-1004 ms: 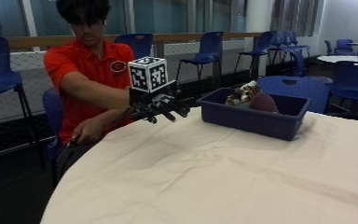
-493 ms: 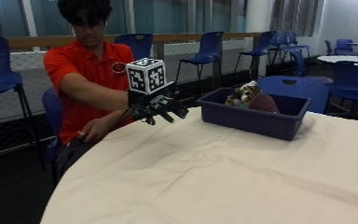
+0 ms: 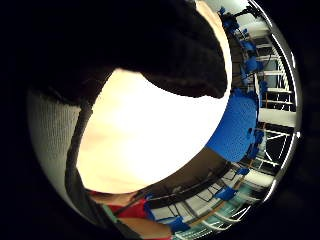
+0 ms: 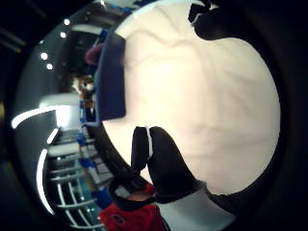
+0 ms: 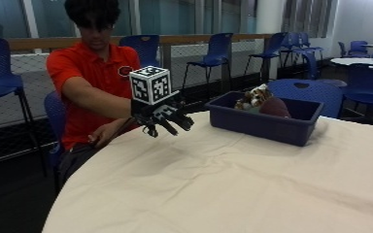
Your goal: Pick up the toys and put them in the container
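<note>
Grip (image 5: pixel 167 118) barely shifted, fingers spread, holding nothing — near table edge (image 5: pixel 102 160), container (image 5: pixel 264 124) beside.

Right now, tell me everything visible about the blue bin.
The blue bin is a low, rectangular, open-topped tub that looks like plastic, with a rolled rim. It sits upright on the cream tablecloth at the table's far side. Toys lie inside, poking above its rim. The gloved hand hovers beside it, not touching.
</note>
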Action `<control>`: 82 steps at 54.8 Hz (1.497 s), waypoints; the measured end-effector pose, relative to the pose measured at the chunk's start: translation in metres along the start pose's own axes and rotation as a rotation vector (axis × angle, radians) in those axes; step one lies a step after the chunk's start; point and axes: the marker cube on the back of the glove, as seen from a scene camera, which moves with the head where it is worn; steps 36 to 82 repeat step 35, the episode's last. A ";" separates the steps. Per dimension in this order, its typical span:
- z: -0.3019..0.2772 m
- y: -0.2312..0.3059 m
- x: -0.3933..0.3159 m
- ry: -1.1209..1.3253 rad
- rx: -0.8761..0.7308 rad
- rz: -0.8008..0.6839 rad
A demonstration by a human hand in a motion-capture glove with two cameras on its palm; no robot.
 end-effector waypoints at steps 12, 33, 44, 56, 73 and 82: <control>0.003 0.001 -0.007 0.021 0.003 -0.011; 0.006 0.004 -0.004 -0.003 0.004 -0.017; 0.006 0.004 -0.003 -0.005 0.004 -0.018; 0.006 0.004 -0.003 -0.005 0.004 -0.018; 0.006 0.004 -0.003 -0.005 0.004 -0.018; 0.006 0.004 -0.003 -0.005 0.004 -0.018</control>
